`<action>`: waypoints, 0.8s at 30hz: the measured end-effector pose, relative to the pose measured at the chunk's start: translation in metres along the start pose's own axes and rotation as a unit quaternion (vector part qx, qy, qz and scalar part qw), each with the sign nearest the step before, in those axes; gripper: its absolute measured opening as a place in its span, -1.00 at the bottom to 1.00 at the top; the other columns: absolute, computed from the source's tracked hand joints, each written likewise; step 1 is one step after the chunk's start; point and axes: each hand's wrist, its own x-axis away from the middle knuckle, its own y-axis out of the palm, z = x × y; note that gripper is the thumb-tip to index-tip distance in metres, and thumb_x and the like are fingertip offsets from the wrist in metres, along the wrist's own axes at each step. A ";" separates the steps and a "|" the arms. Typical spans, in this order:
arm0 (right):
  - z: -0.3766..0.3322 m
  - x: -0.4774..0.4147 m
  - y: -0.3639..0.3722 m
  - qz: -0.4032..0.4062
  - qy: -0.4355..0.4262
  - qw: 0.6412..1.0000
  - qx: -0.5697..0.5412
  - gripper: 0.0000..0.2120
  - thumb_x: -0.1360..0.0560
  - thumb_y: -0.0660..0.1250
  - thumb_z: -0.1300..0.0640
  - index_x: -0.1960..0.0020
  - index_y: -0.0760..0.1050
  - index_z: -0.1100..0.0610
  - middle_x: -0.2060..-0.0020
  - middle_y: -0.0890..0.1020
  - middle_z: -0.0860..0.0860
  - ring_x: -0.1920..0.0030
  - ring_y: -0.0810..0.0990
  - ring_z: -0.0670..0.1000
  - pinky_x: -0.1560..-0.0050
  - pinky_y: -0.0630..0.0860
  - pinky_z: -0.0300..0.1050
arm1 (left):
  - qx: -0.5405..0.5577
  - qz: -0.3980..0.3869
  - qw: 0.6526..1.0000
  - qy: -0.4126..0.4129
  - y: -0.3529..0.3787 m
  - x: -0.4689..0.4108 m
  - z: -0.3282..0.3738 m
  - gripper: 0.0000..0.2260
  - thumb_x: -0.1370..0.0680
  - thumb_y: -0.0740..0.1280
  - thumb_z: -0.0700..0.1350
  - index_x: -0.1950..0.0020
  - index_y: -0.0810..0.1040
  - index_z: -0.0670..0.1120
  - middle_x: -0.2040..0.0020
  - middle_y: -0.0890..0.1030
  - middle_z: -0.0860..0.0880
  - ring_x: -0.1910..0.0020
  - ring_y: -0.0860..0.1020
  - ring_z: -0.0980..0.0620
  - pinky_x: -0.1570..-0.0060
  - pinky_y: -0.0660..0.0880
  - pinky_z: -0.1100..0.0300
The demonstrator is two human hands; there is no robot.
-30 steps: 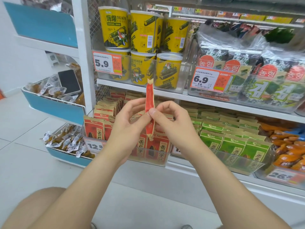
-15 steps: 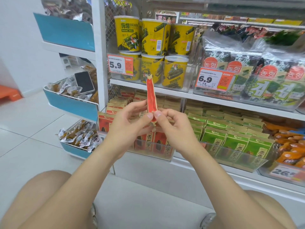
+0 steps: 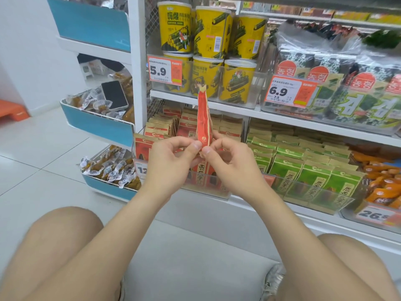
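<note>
A thin red snack packet (image 3: 204,118) stands edge-on and upright in front of the shelves. My left hand (image 3: 171,164) pinches its lower end from the left with thumb and forefinger. My right hand (image 3: 232,168) pinches the same lower end from the right. The packet's bottom tip is hidden between my fingertips. Behind my hands, a clear bin holds rows of matching red packets (image 3: 186,127).
Green packets (image 3: 308,170) fill the bin to the right, orange packs (image 3: 384,181) beyond. Yellow tubs (image 3: 208,53) and seaweed bags (image 3: 347,90) sit on the shelf above. A blue side rack (image 3: 95,124) holds wrapped snacks and a phone (image 3: 114,94). My knees frame the white floor.
My view has shifted left and down, so my knees now show. My fingers have slid down to the packet's lower end, which has turned slightly.
</note>
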 end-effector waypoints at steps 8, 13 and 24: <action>0.002 0.000 -0.001 -0.008 0.011 0.999 -0.037 -0.81 -0.61 0.33 -0.15 0.08 0.57 -0.07 -0.04 0.73 0.08 -0.05 0.68 0.29 -0.05 0.64 0.41 | -0.090 -0.046 0.993 0.059 -0.004 -0.006 -0.003 -0.83 -0.71 0.40 -0.05 -0.12 0.78 -0.05 -0.15 0.77 0.06 -0.14 0.74 0.02 -0.20 0.68 -0.10; 0.000 -0.001 -0.010 0.023 0.044 0.998 -0.042 -0.81 -0.61 0.38 -0.08 0.14 0.58 -0.04 0.03 0.75 0.17 -0.13 0.64 0.40 0.03 0.64 0.46 | -0.131 -0.098 0.984 0.067 -0.004 -0.010 0.000 -0.86 -0.67 0.44 -0.09 0.00 0.80 -0.02 -0.29 0.70 0.13 -0.18 0.71 0.14 -0.26 0.64 -0.08; 0.000 -0.004 0.000 0.006 0.134 0.966 -0.221 -0.73 -0.67 0.32 0.26 0.20 0.48 0.10 -0.05 0.75 0.13 -0.14 0.74 0.20 -0.26 0.67 0.22 | -0.128 -0.088 0.987 0.040 -0.006 -0.014 -0.007 -0.85 -0.66 0.46 -0.16 0.04 0.81 0.00 -0.29 0.68 0.11 -0.23 0.68 0.10 -0.29 0.62 -0.11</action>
